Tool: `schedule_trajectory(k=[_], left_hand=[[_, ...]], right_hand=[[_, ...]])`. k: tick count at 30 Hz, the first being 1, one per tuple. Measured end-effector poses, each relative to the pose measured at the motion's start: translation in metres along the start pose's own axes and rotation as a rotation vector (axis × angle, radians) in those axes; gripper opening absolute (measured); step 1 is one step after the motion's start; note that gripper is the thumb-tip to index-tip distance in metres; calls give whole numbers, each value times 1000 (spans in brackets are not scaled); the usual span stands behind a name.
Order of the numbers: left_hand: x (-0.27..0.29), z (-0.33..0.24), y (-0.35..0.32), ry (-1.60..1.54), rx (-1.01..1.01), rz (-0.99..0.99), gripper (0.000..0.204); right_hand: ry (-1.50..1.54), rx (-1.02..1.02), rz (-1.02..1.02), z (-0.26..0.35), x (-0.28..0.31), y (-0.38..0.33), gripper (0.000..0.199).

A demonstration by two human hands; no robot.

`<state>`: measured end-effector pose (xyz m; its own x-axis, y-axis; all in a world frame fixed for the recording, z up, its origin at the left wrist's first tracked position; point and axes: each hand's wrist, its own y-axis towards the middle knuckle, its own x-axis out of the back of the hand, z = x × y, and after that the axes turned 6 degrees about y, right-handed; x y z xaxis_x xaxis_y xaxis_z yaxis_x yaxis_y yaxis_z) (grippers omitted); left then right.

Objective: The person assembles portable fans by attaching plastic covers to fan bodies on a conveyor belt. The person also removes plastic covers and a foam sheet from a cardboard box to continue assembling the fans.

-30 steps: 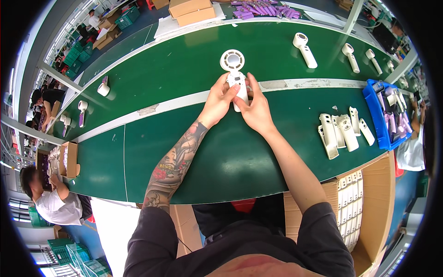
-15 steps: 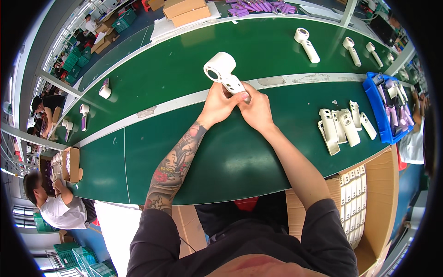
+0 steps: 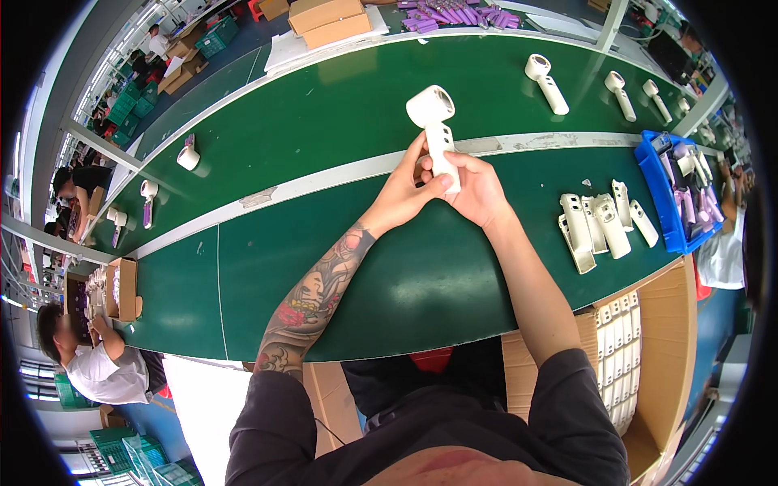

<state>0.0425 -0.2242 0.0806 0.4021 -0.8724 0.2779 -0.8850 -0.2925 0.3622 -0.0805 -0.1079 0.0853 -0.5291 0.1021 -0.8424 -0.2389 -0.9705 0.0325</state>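
Observation:
A white handheld fan body (image 3: 442, 150) with a round, hollow head and a straight handle is up in front of me, over the pale rail. Its head points away and leans a little left, and dark button holes show along the handle. My left hand (image 3: 403, 190) is closed round the handle's left side, its thumb across the lower end. My right hand (image 3: 478, 188) grips the same handle from the right, thumb and fingers pressed on it. The fingertips behind the handle are partly hidden. To the right, several white handle shells (image 3: 613, 231) lie in a loose pile on the green table.
Beside the pile stands a blue bin (image 3: 679, 243) of white and purple parts. Below it sits an open cardboard box (image 3: 677, 324) with rows of white shells. Beyond the pale rail (image 3: 340, 172), more fan bodies (image 3: 547, 85) lie on the green belt. A co-worker (image 3: 105, 364) works at left.
The fan body has been turned in my hands: its head now faces up and right instead of left, with the handle nearer upright. Both hands have shifted slightly right.

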Motion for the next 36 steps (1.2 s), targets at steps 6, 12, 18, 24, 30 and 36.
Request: schedule_trajectory(k=[6, 12, 18, 24, 30, 36], left_hand=[[3, 1, 3, -270, 111, -111, 52], [21, 11, 6, -273, 187, -304, 32], [21, 6, 9, -250, 218, -269, 28], [20, 10, 9, -180, 203, -230, 28], [17, 6, 6, -159, 222, -222, 27], [13, 2, 11, -141, 211, -208, 25]], right_hand=[[41, 40, -81, 1, -1, -2, 37], [-105, 149, -120, 15, 2, -4, 37], [-524, 466, -568, 21, 10, 4, 32], [-604, 855, -687, 40, 8, -8, 33], [-1174, 814, -650, 120, 8, -71, 32], [-2127, 257, -946, 258, 75, -202, 40]])
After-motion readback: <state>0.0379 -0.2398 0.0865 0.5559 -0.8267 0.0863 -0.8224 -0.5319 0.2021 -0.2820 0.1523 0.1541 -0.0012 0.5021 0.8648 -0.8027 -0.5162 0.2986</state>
